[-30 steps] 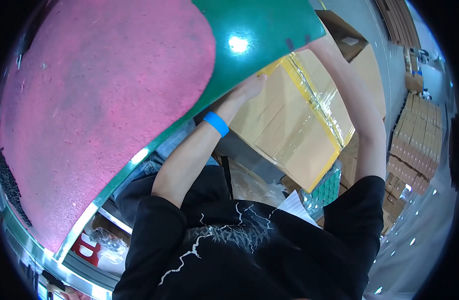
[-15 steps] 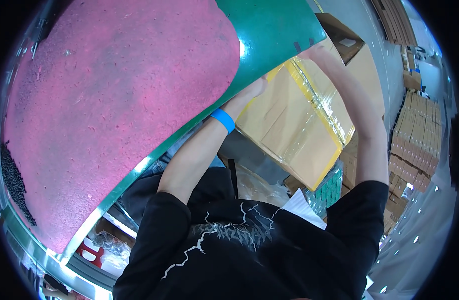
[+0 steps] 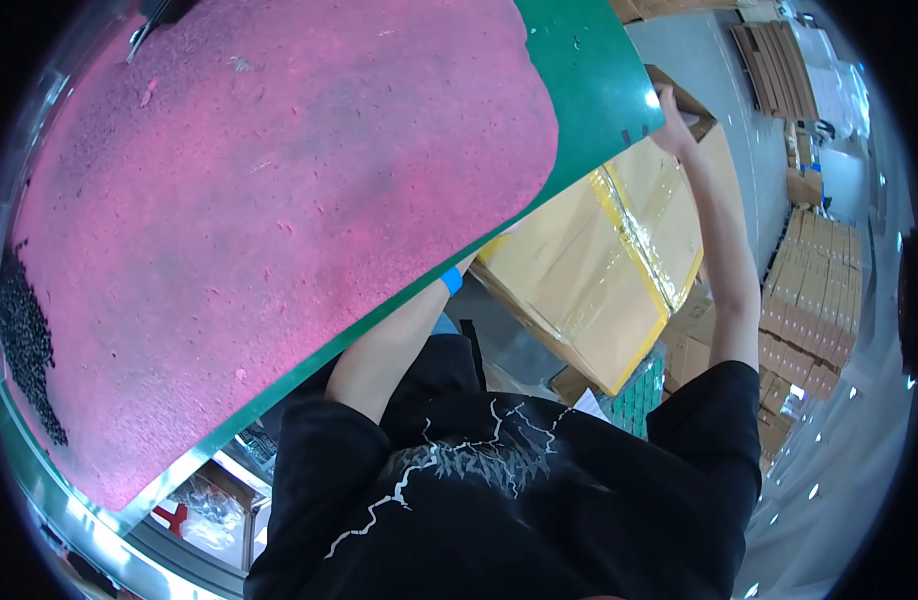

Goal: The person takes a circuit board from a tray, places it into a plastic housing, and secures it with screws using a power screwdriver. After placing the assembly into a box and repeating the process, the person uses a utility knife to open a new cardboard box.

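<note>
A green tabletop (image 3: pixel 604 80) with a pink, pitted mat (image 3: pixel 309 180) on it spans the left and middle of the head view. At its right corner my right hand (image 3: pixel 671 128) is wrapped round the edge, its thumb side uppermost. My left forearm (image 3: pixel 394 340), with a blue wristband (image 3: pixel 452 281), reaches under the tabletop's near edge; the tabletop hides that hand and its fingers. Just below the edge, between my arms, lies a large brown carton (image 3: pixel 559 270) bound with yellow and clear tape.
Black granules (image 3: pixel 27 345) lie along the mat's left end. A dark tool (image 3: pixel 149 30) rests at the far left. An open carton (image 3: pixel 684 95) stands beyond my right hand. Stacked cartons (image 3: pixel 809 290) line the right side. Below the tabletop are clear plastic wrap (image 3: pixel 207 508) and a green crate (image 3: pixel 637 400).
The tabletop's right corner now appears farther right and lower in view. My left hand has gone out of sight beneath the edge. My right hand has moved outward to the corner.
</note>
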`<act>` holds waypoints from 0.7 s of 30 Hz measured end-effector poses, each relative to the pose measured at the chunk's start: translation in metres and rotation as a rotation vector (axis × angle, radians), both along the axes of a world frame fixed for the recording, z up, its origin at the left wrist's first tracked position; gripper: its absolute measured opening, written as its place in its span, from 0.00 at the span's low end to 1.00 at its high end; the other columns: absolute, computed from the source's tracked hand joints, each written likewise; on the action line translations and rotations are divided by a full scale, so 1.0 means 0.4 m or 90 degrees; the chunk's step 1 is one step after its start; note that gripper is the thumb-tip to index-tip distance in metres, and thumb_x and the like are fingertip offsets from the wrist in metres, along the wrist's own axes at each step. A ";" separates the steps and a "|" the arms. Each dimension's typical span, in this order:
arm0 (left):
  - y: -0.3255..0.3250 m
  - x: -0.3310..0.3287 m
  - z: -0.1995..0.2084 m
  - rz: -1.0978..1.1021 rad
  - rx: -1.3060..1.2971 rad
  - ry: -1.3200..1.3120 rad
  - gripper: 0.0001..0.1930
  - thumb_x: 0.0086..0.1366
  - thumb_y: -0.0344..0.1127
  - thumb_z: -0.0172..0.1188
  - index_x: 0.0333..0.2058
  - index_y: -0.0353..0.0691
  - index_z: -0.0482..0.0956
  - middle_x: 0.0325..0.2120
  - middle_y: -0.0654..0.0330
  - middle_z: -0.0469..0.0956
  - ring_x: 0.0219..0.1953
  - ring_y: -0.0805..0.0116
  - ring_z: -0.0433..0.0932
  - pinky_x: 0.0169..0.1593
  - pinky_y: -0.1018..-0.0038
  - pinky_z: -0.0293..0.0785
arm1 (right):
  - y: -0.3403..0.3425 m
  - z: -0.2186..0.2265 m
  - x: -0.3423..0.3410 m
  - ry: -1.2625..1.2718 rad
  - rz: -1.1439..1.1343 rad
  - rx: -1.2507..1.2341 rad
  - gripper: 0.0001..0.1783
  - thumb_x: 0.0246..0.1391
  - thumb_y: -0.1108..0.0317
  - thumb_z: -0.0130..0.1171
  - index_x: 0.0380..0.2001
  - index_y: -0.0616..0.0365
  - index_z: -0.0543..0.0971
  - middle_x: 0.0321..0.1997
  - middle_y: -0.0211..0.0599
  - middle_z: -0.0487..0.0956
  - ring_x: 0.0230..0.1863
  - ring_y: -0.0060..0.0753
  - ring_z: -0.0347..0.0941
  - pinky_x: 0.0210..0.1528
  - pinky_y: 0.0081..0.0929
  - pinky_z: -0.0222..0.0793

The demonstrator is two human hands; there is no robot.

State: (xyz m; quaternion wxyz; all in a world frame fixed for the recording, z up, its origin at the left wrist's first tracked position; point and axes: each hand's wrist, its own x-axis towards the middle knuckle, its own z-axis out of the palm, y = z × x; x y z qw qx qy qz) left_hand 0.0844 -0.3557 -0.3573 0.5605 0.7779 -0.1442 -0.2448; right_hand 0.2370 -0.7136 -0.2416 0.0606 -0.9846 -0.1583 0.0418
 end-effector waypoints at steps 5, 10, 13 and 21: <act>-0.019 -0.029 0.044 -0.074 -0.066 0.020 0.13 0.65 0.37 0.64 0.30 0.33 0.75 0.23 0.59 0.67 0.28 0.68 0.66 0.34 0.65 0.65 | 0.032 0.057 -0.370 0.076 -0.318 -0.020 0.22 0.57 0.54 0.68 0.42 0.58 0.71 0.30 0.50 0.78 0.33 0.57 0.76 0.38 0.49 0.70; -0.044 -0.065 -0.020 0.030 -0.119 -0.078 0.11 0.64 0.34 0.64 0.31 0.33 0.74 0.23 0.63 0.65 0.27 0.71 0.65 0.33 0.65 0.64 | 0.107 0.011 -0.500 0.063 -0.409 0.090 0.20 0.59 0.58 0.66 0.45 0.59 0.71 0.39 0.50 0.77 0.41 0.54 0.75 0.44 0.42 0.71; -0.039 -0.079 0.008 0.064 -0.249 0.027 0.11 0.65 0.35 0.63 0.31 0.33 0.73 0.22 0.60 0.66 0.27 0.67 0.66 0.33 0.63 0.64 | 0.124 -0.021 -0.531 -0.026 -0.330 0.114 0.25 0.59 0.54 0.66 0.48 0.61 0.70 0.43 0.55 0.76 0.46 0.57 0.75 0.47 0.43 0.70; 0.010 -0.067 0.097 0.024 -0.111 0.010 0.15 0.65 0.39 0.62 0.31 0.32 0.72 0.22 0.50 0.69 0.26 0.56 0.69 0.33 0.61 0.65 | 0.136 -0.041 -0.438 -0.247 -0.224 0.107 0.22 0.61 0.62 0.63 0.54 0.62 0.72 0.43 0.51 0.76 0.45 0.56 0.74 0.50 0.42 0.70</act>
